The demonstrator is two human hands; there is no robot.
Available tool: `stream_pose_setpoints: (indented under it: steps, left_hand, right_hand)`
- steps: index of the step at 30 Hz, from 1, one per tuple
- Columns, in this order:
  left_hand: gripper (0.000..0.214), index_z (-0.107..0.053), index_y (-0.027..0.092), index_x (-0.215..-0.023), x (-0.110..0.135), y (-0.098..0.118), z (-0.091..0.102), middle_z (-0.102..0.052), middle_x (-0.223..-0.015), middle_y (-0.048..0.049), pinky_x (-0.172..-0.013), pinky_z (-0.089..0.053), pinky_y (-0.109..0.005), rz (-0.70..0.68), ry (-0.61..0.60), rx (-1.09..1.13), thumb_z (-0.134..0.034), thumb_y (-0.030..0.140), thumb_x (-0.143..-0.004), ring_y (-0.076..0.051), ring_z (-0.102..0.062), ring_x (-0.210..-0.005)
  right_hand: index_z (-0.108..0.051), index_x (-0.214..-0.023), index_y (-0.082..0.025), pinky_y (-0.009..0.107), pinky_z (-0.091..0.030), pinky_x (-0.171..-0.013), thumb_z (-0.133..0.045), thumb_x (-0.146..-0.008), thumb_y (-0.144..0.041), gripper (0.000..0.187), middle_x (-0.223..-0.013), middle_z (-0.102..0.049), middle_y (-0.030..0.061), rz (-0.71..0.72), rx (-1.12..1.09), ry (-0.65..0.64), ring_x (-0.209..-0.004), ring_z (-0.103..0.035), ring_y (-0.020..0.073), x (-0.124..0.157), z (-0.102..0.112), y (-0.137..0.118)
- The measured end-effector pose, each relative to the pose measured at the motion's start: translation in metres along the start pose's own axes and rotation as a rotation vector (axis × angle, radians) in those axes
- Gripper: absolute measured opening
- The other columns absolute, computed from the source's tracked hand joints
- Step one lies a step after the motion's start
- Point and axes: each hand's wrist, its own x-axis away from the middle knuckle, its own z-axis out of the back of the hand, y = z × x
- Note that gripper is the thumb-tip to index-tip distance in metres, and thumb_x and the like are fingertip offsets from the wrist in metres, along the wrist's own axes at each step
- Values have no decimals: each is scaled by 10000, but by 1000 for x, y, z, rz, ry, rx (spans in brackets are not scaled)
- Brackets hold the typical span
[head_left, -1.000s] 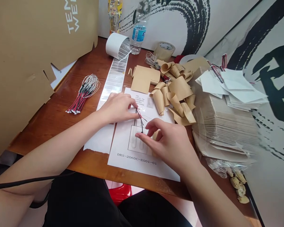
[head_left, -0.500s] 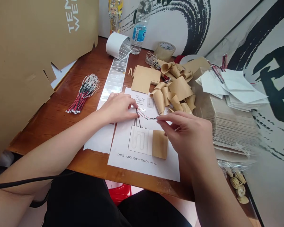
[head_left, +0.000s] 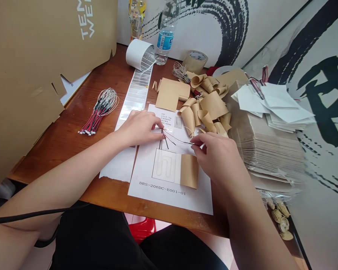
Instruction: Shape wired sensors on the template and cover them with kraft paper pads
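My left hand (head_left: pixel 141 127) is closed in a pinch over the upper part of a printed sheet (head_left: pixel 157 202). Between its fingers is a thin red-and-black wire (head_left: pixel 176 139), and short dark ends hang below the fingertips. To the right, my right hand (head_left: pixel 216 152) pinches the other end of this wire, close to a black sleeve. The wire runs loosely between both hands. Below them, a pale pad with a winding trace (head_left: pixel 165 167) lies inside a printed outline on the sheet. A curled piece of brown paper (head_left: pixel 189 171) covers its right side.
A bundle of wires with connectors (head_left: pixel 98 110) lies left. A label strip (head_left: pixel 135 93) unrolls behind my left hand. Brown squares (head_left: pixel 167 95), curled paper scraps (head_left: pixel 211 107) and a bottle (head_left: pixel 165 41) stand farther back. A tall card stack (head_left: pixel 273 150) borders the right side.
My right hand has moved slightly right along with its end of the wire, so the span between the hands is longer. My left hand stays in place.
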Motion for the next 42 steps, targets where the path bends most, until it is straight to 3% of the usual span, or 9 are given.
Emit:
stream_pose_setpoints:
  steps: [5,18,24,28,30,38,42]
  left_hand:
    - [406,-789,255,-1122,0,-1,-1,-715,-985,-47,-1061,-362,-491,2,2,0,-631,534,-873,-277,-621,-1073]
    - [414,-793,259,-1122,0,0,-1,-718,-983,-45,-1058,-363,-486,6,3,0,-625,541,-869,-275,-621,-1062]
    - [408,-793,267,-1115,-1,0,-1,-715,-981,-44,-1070,-354,-484,8,-1,3,-630,549,-869,-279,-619,-1072]
    - [416,-795,262,-1118,-1,-2,-1,-711,-975,-44,-1064,-357,-494,-1,1,10,-626,554,-875,-276,-620,-1062]
    - [415,-795,260,-1120,0,-2,-1,-712,-978,-45,-1062,-358,-493,-2,2,9,-628,550,-874,-277,-619,-1064]
    - [414,-798,260,-1114,0,-1,-1,-715,-975,-45,-1050,-362,-482,1,3,6,-637,565,-885,-276,-627,-1063]
    - [422,-802,265,-1093,-1,-2,-2,-714,-968,-43,-1035,-363,-489,-10,14,0,-619,593,-903,-275,-629,-1044]
  right_hand:
    - [-585,-713,-248,342,-406,-540,-563,-847,-240,136,-642,-662,26,-34,-63,6,-555,-591,215,-4,8,-3]
    - [-630,-610,-229,348,-439,-587,-571,-857,-189,258,-638,-619,25,40,-95,15,-573,-578,191,-5,1,1]
    - [-746,-692,-242,318,-459,-579,-553,-841,-132,268,-696,-630,23,164,-104,37,-589,-587,160,-7,7,-3]
    - [-745,-838,-228,299,-479,-574,-621,-853,-150,148,-729,-696,13,151,-165,25,-571,-601,149,-10,16,-7]
    - [-712,-807,-228,292,-481,-564,-657,-855,-172,92,-721,-707,7,128,-210,-1,-555,-599,144,-11,20,-8]
    - [-711,-741,-225,284,-447,-540,-726,-880,-300,158,-685,-703,0,82,-321,-205,-535,-587,132,-9,32,-19]
    - [-661,-691,-215,280,-389,-551,-772,-856,-344,237,-614,-657,-16,5,-280,-397,-547,-562,134,-6,31,-39]
